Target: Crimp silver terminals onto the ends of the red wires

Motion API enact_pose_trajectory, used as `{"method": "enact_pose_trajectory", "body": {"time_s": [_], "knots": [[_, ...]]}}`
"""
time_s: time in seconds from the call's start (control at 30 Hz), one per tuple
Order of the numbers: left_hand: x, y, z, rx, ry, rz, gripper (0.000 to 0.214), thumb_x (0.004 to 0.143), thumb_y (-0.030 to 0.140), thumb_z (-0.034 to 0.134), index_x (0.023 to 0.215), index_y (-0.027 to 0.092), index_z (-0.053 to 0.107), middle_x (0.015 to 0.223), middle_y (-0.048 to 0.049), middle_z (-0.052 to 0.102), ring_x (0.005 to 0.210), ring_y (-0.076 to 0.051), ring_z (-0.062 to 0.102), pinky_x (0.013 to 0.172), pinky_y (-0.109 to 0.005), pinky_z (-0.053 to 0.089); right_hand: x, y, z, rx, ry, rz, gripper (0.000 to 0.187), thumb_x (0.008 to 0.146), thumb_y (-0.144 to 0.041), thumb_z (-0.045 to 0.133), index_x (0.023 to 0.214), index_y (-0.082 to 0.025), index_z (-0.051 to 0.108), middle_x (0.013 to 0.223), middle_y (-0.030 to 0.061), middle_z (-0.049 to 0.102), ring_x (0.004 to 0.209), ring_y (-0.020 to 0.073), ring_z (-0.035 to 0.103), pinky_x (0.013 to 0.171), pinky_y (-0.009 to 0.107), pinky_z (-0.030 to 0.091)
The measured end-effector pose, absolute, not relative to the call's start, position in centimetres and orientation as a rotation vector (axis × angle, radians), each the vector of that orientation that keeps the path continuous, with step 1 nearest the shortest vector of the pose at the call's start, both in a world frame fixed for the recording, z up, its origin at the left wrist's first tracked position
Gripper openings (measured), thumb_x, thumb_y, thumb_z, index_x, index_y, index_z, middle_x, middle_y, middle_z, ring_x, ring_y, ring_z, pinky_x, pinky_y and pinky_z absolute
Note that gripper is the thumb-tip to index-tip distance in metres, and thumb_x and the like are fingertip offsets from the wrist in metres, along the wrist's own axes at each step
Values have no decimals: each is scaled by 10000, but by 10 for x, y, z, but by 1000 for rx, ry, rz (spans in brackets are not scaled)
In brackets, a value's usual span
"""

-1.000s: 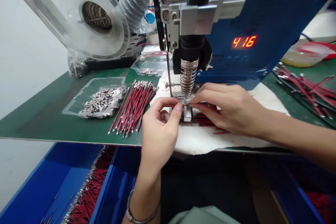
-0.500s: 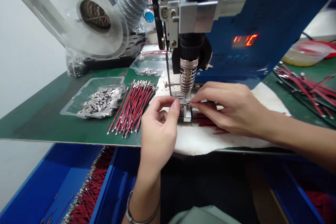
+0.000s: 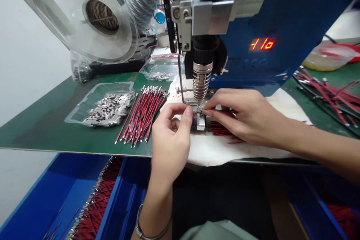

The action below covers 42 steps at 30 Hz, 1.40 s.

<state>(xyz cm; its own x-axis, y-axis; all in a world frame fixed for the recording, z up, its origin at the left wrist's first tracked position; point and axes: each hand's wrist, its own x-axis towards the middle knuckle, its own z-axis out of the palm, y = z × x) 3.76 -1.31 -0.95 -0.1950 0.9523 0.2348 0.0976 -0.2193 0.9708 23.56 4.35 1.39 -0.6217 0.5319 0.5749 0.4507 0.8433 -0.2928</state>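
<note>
Both hands meet under the spring-wrapped tip of a soldering machine (image 3: 201, 78). My left hand (image 3: 172, 135) pinches a small metal connector at the left of the little metal jig (image 3: 200, 123), thumb and forefinger pressed together. From the right, my right hand (image 3: 242, 114) is closed in a pinch beside the same spot, on what looks like a thin wire; its fingers hide most of it. Under that hand lie several red-and-black wires (image 3: 219, 128) on a white cloth (image 3: 213, 152).
A clear plastic tray (image 3: 75, 114) of loose metal connectors and a bundle of red-and-black wires (image 3: 143, 114) lie to the left. Blue drawers (image 3: 60, 180) sit below the table edge. A clear fume hood (image 3: 64, 18) overhangs the left; more wires (image 3: 329, 93) lie at the right.
Both hands stay almost in place at the jig, with only a slight shift of the fingers. The red digits on the machine's display now read differently.
</note>
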Motion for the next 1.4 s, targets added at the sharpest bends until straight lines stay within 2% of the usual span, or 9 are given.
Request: {"method": "enact_pose_trajectory", "body": {"time_s": [0.1,0.3,0.5,0.67,0.9,1.13,1.4], "knots": [[36,-14,-9,1357,1333,1454,132,1034,321,732,983,202,705,752,29,615,521,-83,417,471,-224,343,235,43,15,-708,-2339,155,148,1078,-201,640,970,-198,742,876,44,773,676,175,678,598,295,486],[21,-7,-5,1499,1402,1450,178,1030,381,754,988,216,703,861,-13,726,586,-116,541,513,-252,377,236,44,15,-709,-2349,117,160,1079,-214,623,973,-205,743,888,60,788,715,199,717,623,306,519],[13,-3,-5,1489,1256,1345,202,991,375,800,953,206,697,824,-27,750,729,-155,685,645,-237,518,239,44,10,-677,-2383,-41,167,1069,-167,597,1012,-225,742,935,57,800,771,202,756,638,307,553],[14,-6,-5,1483,1237,1363,217,965,368,829,927,201,696,721,-1,716,674,-149,685,622,-228,523,239,42,10,-630,-2373,-130,223,1093,-169,578,983,-214,766,943,74,816,781,202,764,650,313,595],[12,-6,-2,1489,1276,1324,217,941,331,856,866,197,702,664,19,685,606,-123,632,577,-207,487,240,40,10,-569,-2324,-206,205,1071,-135,614,1026,-202,803,977,77,848,788,194,793,654,291,617],[15,-6,1,1542,1297,1313,237,968,301,785,782,199,680,628,9,658,561,-118,592,537,-209,467,240,42,8,-524,-2269,-201,245,1006,-72,642,1029,-230,827,1000,38,876,807,186,824,678,278,653],[15,-6,1,1567,1300,1313,265,1003,287,737,763,197,673,625,6,654,555,-105,583,535,-189,467,237,40,10,-545,-2234,-137,272,1019,-52,617,1039,-244,808,982,38,877,831,213,836,704,338,677]]}}
